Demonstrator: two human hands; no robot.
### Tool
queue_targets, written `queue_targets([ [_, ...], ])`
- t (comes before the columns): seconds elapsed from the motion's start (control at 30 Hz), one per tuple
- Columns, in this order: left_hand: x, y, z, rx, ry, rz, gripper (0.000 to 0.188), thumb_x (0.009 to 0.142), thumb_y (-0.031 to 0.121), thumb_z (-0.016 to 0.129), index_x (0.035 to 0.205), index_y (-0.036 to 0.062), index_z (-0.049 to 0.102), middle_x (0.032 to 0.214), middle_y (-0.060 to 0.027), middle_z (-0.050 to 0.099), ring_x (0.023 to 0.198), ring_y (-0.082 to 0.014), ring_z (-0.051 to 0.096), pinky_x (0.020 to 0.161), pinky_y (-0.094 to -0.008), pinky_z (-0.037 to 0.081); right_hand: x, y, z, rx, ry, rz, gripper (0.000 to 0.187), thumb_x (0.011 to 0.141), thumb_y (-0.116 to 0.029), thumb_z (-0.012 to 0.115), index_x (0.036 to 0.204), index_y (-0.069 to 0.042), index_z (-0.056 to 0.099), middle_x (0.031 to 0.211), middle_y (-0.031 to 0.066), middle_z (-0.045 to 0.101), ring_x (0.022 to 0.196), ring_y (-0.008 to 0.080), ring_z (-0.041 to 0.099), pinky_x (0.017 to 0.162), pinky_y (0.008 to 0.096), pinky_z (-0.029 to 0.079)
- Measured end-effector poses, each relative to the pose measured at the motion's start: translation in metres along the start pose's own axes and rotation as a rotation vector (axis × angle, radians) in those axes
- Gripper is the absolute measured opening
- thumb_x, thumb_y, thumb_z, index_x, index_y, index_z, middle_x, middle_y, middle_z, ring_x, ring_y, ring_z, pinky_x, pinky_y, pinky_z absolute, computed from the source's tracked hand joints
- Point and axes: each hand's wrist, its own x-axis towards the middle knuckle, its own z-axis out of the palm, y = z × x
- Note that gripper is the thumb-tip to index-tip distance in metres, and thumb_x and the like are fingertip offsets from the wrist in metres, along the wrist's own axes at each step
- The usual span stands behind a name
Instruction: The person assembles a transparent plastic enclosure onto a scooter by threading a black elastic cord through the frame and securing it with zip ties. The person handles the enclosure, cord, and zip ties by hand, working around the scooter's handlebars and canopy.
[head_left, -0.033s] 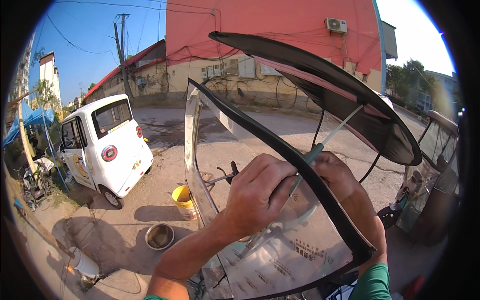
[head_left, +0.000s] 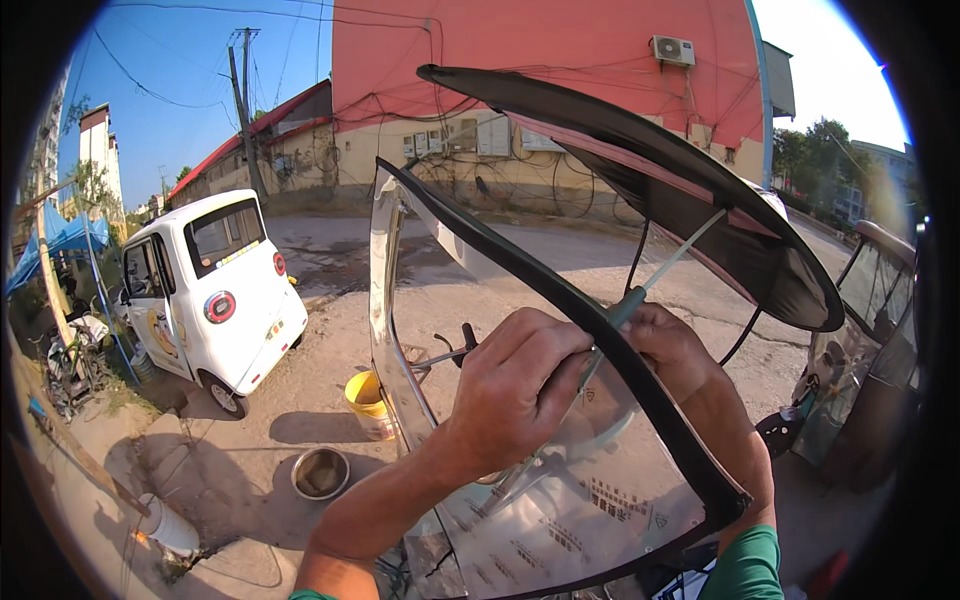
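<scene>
A clear plastic windshield [head_left: 610, 530] with printed film and a black rubber edge trim [head_left: 520, 262] stands tilted in front of me. My left hand [head_left: 520, 385] is closed, its fingertips pinching the trim from the near side. On the far side, my right hand [head_left: 672, 345] curls its fingers against the same trim, partly hidden behind it. Close to both hands runs a pale rod with a dark green sleeve [head_left: 628, 303], reaching up to the underside of a black canopy [head_left: 740, 190]. Some fingertips are hidden by the trim.
A yellow bucket [head_left: 368, 403] and a metal basin [head_left: 320, 473] sit on the ground at left, with a white bucket [head_left: 168, 525] farther left. Beyond them is parked a small white car [head_left: 215, 290]. At the right edge stands another covered vehicle [head_left: 860, 350].
</scene>
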Motion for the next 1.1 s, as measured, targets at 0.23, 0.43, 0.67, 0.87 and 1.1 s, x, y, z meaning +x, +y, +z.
queue_targets([
  [0.23,0.0,0.004,0.0,0.003,0.003,-0.037,0.021,0.083,-0.012,0.073,0.102,-0.0013,0.07,0.091,-0.0123,0.068,0.077,-0.0237,0.068,0.066,-0.0329,0.054,-0.002,0.025,0.022,-0.402,0.231,-0.574,0.02,0.104,-0.02,0.061,0.113,-0.001,0.064,0.067,-0.0033,0.054,0.055,0.0065,0.044,0.05,0.025,0.033],
  [0.43,-0.002,0.005,0.003,0.036,0.025,-0.025,0.022,0.082,-0.012,0.073,0.102,-0.0016,0.071,0.09,-0.0121,0.068,0.077,-0.0234,0.067,0.065,-0.0325,0.053,-0.001,0.02,-0.002,-1.112,0.19,-1.073,0.039,0.082,-0.009,0.08,0.117,0.0,0.064,0.061,0.0069,0.055,0.05,0.0225,0.056,0.051,0.035,0.044],
  [0.67,-0.002,0.007,0.007,0.054,0.004,-0.034,0.022,0.082,-0.012,0.073,0.102,-0.0023,0.07,0.091,-0.0125,0.069,0.08,-0.0246,0.067,0.069,-0.0339,0.053,0.007,0.01,-0.009,-1.253,0.166,-1.298,0.046,0.078,-0.015,0.086,0.116,-0.003,0.065,0.063,0.0059,0.058,0.052,0.0266,0.058,0.051,0.0386,0.046],
  [0.87,0.002,0.01,0.012,0.063,-0.022,-0.011,0.023,0.083,-0.012,0.073,0.102,-0.0018,0.069,0.09,-0.0122,0.068,0.079,-0.0249,0.066,0.07,-0.0345,0.053,0.004,0.009,-0.017,-1.284,0.15,-1.304,0.039,0.08,-0.016,0.085,0.113,-0.005,0.067,0.067,0.0084,0.062,0.057,0.0277,0.063,0.054,0.0392,0.049],
  [1.1,0.003,0.016,0.015,0.108,-0.026,0.015,0.024,0.082,-0.013,0.073,0.104,-0.002,0.069,0.091,-0.0141,0.068,0.08,-0.0277,0.069,0.069,-0.0351,0.054,0.006,0.015,-0.016,-0.916,0.034,-1.021,0.023,0.099,-0.022,0.071,0.114,-0.004,0.071,0.068,0.009,0.059,0.054,0.0244,0.056,0.054,0.038,0.046],
])
